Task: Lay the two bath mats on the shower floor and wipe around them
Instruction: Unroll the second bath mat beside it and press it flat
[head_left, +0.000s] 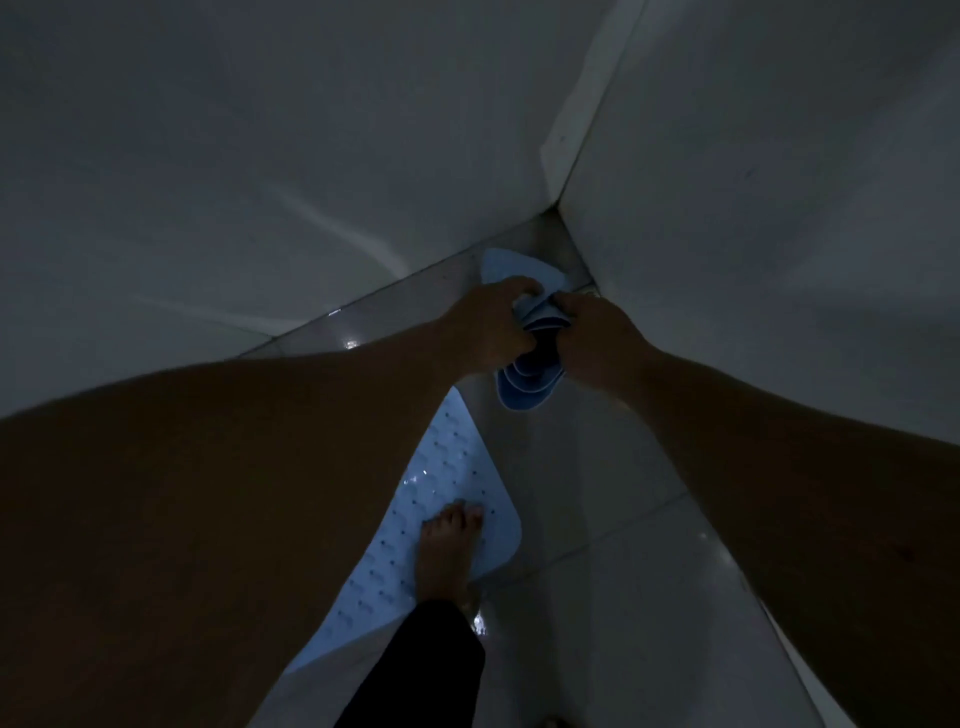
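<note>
Both hands, left hand (491, 325) and right hand (592, 338), grip a rolled blue mat (524, 382) with curled fingers, far in the corner. A second mat (447, 467) (flat, dotted with holes) lies near on the shower floor (597, 493) under a bare foot (447, 551).

Single head view, looking steeply down from standing height into shower corner (558, 208) at upper right of centre; floor (597, 519) fills lower frame, arms close.
</note>
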